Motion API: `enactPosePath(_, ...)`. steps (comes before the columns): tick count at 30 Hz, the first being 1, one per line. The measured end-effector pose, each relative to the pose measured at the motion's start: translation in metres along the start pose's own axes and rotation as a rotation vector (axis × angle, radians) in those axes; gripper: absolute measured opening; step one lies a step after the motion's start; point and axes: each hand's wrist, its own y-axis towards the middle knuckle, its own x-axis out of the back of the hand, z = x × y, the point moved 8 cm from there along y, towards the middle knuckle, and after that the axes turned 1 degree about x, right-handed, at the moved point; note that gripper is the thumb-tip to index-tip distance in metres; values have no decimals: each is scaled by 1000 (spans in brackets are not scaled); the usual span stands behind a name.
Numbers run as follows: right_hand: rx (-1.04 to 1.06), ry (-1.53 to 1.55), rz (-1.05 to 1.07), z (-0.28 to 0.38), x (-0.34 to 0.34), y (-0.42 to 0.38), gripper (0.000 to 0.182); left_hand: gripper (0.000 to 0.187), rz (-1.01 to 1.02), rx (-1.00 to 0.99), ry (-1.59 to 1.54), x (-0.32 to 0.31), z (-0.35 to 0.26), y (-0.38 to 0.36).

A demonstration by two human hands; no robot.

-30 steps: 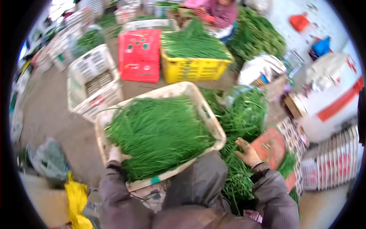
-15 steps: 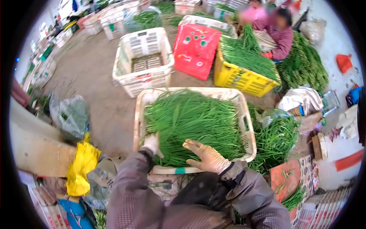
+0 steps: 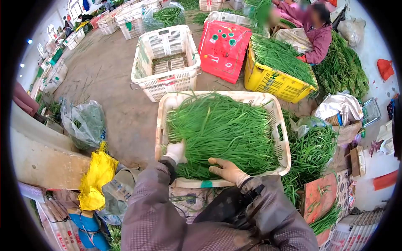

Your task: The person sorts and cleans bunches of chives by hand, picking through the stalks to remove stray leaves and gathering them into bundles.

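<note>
A white crate (image 3: 286, 146) in front of me is filled with long green stalks (image 3: 222, 129) lying in layers. My left hand (image 3: 176, 152), in a pale glove, is at the crate's left side against the stalks; its fingers are curled and partly hidden, so whether they grip anything is unclear. Over the near edge of the crate, my right hand (image 3: 228, 171), in a cream glove, rests on the stalks with its fingers apart and nothing held.
Beyond are an empty white crate (image 3: 165, 79), a red board (image 3: 224, 50) and a yellow crate (image 3: 278, 85) of greens, with a person (image 3: 318, 37) beside it. Loose greens (image 3: 312, 150) lie right; a yellow sack (image 3: 97, 178) and plastic bag (image 3: 83, 123) stand left.
The view has shifted, so the scene sits further right. My left hand's fingers have curled in at the stalks, and my right hand has lowered toward the crate's near edge.
</note>
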Motion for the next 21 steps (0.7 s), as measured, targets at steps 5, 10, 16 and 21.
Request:
enactPosePath(5,-157,243,37,-25,-25,22,42,84,-38,-66,-93,52,-24,-20)
enactPosePath(10,51,266,-276,16,4,32,25,77,-64,-111,-103,61,-72,-39)
enactPosePath(16,-8,-577,-390,-6,17,65,91,55,-71,-181,-11,-10,-131,-53)
enactPosePath(21,-136,-563,-244,-47,19,81,49,86,40,-176,-188,-3,-126,-62)
